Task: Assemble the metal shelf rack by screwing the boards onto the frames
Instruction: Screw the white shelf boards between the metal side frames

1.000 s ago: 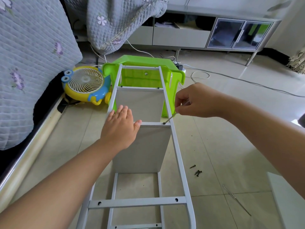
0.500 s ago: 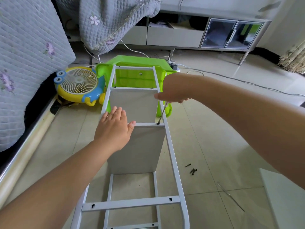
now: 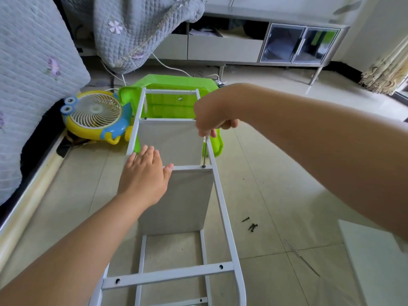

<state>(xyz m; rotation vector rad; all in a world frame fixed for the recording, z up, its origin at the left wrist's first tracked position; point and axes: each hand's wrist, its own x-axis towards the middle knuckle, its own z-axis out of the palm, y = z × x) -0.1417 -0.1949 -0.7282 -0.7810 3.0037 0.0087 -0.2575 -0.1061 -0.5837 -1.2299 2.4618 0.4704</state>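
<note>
Your rack's white metal frame (image 3: 220, 204) lies flat across the tiled floor (image 3: 276, 173), running away from you, with its far end resting against a green plastic stool (image 3: 176, 81). 2 grey boards stand on edge inside it: the near board (image 3: 181, 199) sits under the crossbar (image 3: 187, 167) you are working on, and the far board (image 3: 170, 140) sits under the next crossbar up. The closest crossbar (image 3: 167, 275) is bare, showing 2 open screw holes. Your left hand (image 3: 144, 177) lies flat on the near board's top edge, fingers straight and together, thumb touching the crossbar. Your right hand (image 3: 209, 120) is curled round the handle of a screwdriver (image 3: 205, 151), whose shaft stands almost upright with its tip on a screw (image 3: 203, 166) at the crossbar's right end. On the floor just right of the frame lie 3 dark loose screws (image 3: 250, 224), and further right a thin metal rod (image 3: 301, 257). A spare white board (image 3: 375, 261) lies at your far right. A yellow and blue fan (image 3: 97, 115) sits left of the stool.
</note>
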